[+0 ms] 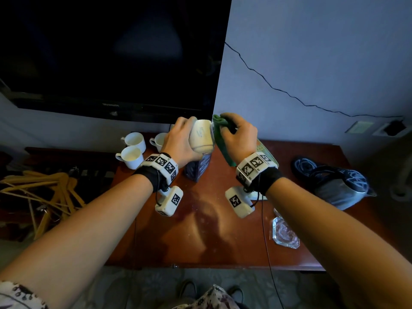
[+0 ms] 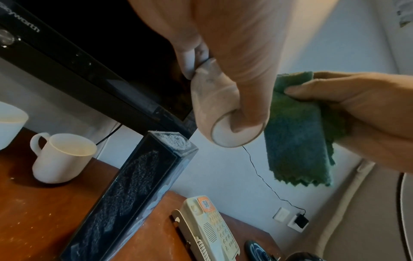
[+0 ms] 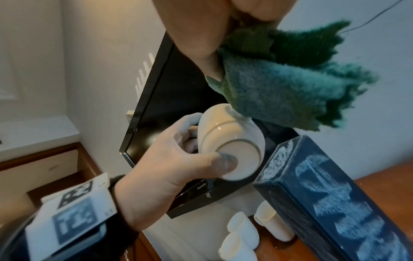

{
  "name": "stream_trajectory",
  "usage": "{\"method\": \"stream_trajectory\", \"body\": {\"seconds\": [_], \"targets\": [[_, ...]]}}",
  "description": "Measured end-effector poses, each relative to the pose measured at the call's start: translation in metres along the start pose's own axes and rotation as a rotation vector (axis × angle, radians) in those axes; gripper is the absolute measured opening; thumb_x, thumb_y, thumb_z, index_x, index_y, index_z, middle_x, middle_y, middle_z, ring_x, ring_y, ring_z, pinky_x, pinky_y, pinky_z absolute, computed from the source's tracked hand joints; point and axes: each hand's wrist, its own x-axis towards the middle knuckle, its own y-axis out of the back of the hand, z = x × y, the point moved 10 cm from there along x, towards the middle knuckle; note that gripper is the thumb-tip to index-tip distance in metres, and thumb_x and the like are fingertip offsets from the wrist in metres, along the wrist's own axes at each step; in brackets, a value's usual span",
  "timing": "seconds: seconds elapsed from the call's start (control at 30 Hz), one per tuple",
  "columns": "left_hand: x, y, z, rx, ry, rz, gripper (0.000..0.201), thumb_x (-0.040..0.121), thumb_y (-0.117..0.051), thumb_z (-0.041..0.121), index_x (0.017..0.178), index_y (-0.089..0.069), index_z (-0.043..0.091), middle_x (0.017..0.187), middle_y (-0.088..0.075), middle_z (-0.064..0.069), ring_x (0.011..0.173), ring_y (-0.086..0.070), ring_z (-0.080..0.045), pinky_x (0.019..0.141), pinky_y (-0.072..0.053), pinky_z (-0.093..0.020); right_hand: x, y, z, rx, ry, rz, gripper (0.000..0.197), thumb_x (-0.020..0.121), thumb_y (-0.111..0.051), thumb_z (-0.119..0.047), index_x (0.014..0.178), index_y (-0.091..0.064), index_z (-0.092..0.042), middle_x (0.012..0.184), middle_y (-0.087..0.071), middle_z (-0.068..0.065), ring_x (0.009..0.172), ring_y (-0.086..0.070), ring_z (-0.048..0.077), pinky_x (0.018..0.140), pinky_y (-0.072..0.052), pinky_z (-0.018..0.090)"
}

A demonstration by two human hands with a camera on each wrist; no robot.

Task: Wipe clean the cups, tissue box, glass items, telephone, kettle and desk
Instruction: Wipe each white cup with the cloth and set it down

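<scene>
Head view, centre of frame: my left hand (image 1: 180, 139) holds a white cup (image 1: 201, 136) lifted above the desk (image 1: 223, 230), tipped on its side with the base turned toward me. The fingers are curled round the cup's far side at the handle, and in the right wrist view the thumb (image 3: 225, 163) presses on the base ring. The grip is closed on the cup.

Just right of it, my right hand (image 1: 239, 136) pinches a folded green cloth (image 1: 219, 128); the thumb and curled fingers clamp its upper part and the rest hangs free, zigzag edge lowermost in the left wrist view. The cloth meets the cup at its mouth end; whether it reaches inside I cannot tell.

Below the cup, a dark blue tissue box (image 1: 198, 169) stands on end on the desk. Left of centre, three more white cups (image 1: 131, 152) sit upright near the desk's back edge. Lower middle of the left wrist view: a cream telephone (image 2: 208, 227) lies on the desk beside the box. Lower right of the head view: a glass ashtray (image 1: 285, 234) rests near the front edge, and a dark patterned bag (image 1: 334, 181) lies at centre right. A black television (image 1: 111, 54) fills the upper left.
</scene>
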Motion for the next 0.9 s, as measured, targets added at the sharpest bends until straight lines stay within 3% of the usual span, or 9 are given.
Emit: {"method": "stream_trajectory", "body": {"seconds": [0.1,0.17,0.37,0.5,0.6,0.73,0.9], "targets": [[0.000,0.001,0.009,0.000,-0.047,0.001,0.103,0.056,-0.094,0.036,0.142,-0.044,0.010,0.125,-0.044,-0.009,0.106,-0.052,-0.030,0.075,-0.043,-0.037,0.008,-0.006,-0.010,-0.086,0.049,-0.051,0.034,0.084,-0.060,-0.009,0.115,-0.070,-0.019,0.102,-0.073,0.004,0.095,-0.066,0.021,0.088,-0.052,0.033],[0.001,0.003,0.014,-0.010,-0.059,0.017,0.100,0.055,-0.093,0.036,0.139,-0.045,0.010,0.123,-0.045,-0.008,0.104,-0.053,-0.029,0.076,-0.047,-0.039,0.008,-0.014,-0.016,-0.181,0.088,-0.096,0.035,0.085,-0.060,-0.011,0.117,-0.069,-0.020,0.102,-0.073,0.007,0.096,-0.066,0.029,0.085,-0.052,0.037],[0.005,0.011,0.014,-0.052,0.004,0.081,0.092,0.052,-0.091,0.035,0.132,-0.049,0.014,0.120,-0.048,-0.005,0.101,-0.055,-0.029,0.076,-0.049,-0.041,-0.007,-0.017,-0.022,-0.267,0.129,-0.084,0.036,0.087,-0.060,-0.013,0.121,-0.068,-0.024,0.096,-0.075,0.008,0.088,-0.068,0.032,0.081,-0.054,0.039],[0.000,0.006,0.001,-0.080,0.066,0.095,0.093,0.049,-0.092,0.036,0.129,-0.049,0.015,0.117,-0.048,-0.005,0.101,-0.056,-0.031,0.077,-0.050,-0.043,-0.022,-0.020,-0.016,-0.255,0.108,-0.136,0.039,0.083,-0.060,-0.013,0.118,-0.071,-0.026,0.091,-0.076,0.005,0.081,-0.069,0.026,0.079,-0.055,0.036],[-0.004,0.003,0.003,-0.109,0.066,0.093,0.094,0.050,-0.092,0.033,0.131,-0.049,0.015,0.118,-0.048,-0.005,0.103,-0.055,-0.029,0.076,-0.047,-0.040,-0.017,-0.018,-0.012,-0.256,0.048,-0.140,0.039,0.083,-0.060,-0.014,0.117,-0.071,-0.028,0.090,-0.076,0.006,0.081,-0.068,0.025,0.079,-0.054,0.030],[-0.004,0.004,0.016,-0.122,0.008,0.075,0.096,0.048,-0.087,0.035,0.133,-0.048,0.013,0.119,-0.047,-0.006,0.103,-0.054,-0.030,0.078,-0.051,-0.045,-0.004,-0.012,-0.015,-0.243,-0.021,-0.070,0.039,0.083,-0.058,-0.014,0.117,-0.071,-0.027,0.095,-0.075,0.008,0.090,-0.067,0.029,0.085,-0.054,0.037],[0.001,0.015,0.011,-0.137,0.028,0.118,0.088,0.052,-0.090,0.036,0.129,-0.052,0.014,0.117,-0.049,-0.006,0.101,-0.055,-0.029,0.076,-0.050,-0.039,-0.018,-0.012,-0.028,-0.254,0.112,-0.075,0.037,0.083,-0.063,-0.012,0.116,-0.072,-0.027,0.098,-0.075,0.005,0.089,-0.067,0.027,0.080,-0.047,0.026]]}}
